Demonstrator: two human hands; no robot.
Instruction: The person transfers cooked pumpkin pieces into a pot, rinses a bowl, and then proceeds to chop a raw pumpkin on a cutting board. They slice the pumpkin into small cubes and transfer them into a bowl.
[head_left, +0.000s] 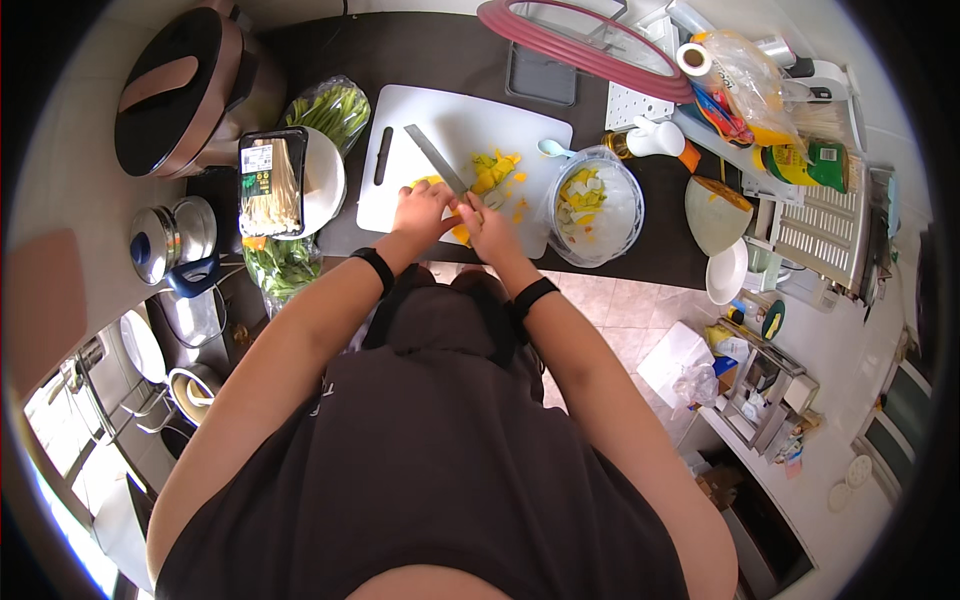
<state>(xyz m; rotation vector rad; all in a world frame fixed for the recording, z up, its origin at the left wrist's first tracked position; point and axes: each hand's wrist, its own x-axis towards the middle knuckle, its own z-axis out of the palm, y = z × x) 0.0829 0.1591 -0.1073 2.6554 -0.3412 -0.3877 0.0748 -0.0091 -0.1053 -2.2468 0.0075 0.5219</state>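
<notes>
My right hand (491, 231) grips a kitchen knife (437, 157), its broad blade pointing up and to the left over a white cutting board (427, 112). Close beside it, my left hand (422, 215) is closed over a yellow-orange piece of pumpkin (427, 181), mostly hidden under the fingers. Yellow and pale peelings (493, 171) lie on the board right of the blade. A light blue spoon (553, 148) rests at the board's right edge. Next to the board stands a bag-lined bowl (637, 206) with more peelings (581, 195) inside.
Left of the board are packed enoki mushrooms (270, 184) on a white plate (326, 184), bagged green vegetables (330, 112) and a large cooker (187, 90). To the right are a cut pumpkin (716, 217), a white bowl (726, 271) and a spray bottle (656, 139). A red-rimmed lid (585, 49) stands behind.
</notes>
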